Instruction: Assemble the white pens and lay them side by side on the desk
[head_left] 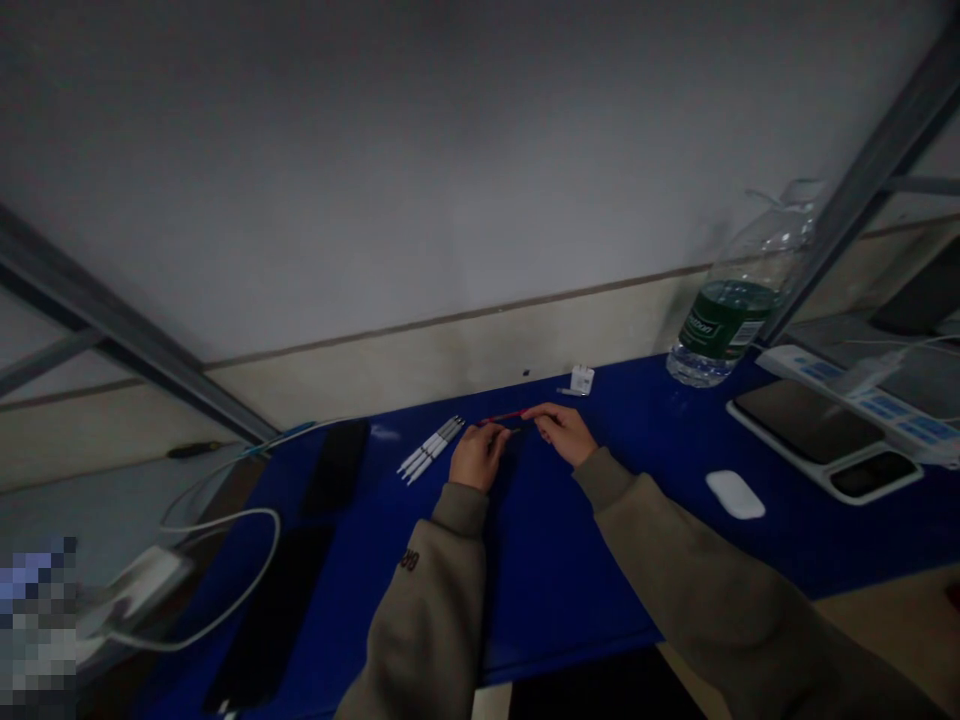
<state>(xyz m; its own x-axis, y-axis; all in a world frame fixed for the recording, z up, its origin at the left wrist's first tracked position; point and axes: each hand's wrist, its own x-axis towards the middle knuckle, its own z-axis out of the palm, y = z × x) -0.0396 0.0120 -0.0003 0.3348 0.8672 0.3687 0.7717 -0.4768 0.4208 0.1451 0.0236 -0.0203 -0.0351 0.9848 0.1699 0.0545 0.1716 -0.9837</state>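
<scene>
Over the blue tabletop (559,540), my left hand (478,458) and my right hand (566,432) work close together. A thin red pen-like stick (504,416) spans the gap between them. My right thumb and fingers pinch its right end. The fingers of my left hand are closed just below its left end, and a small dark tip (515,431) pokes out from them; what it belongs to is hidden. Left of my left hand, several white pens (431,450) with dark bands lie side by side.
A large water bottle (724,320) stands back right, near a small scale (814,425) and a power strip (877,400). A white case (735,494) lies right. A small white charger (581,380) sits at the back edge. Dark flat devices (274,610) and a white cable (274,560) are left.
</scene>
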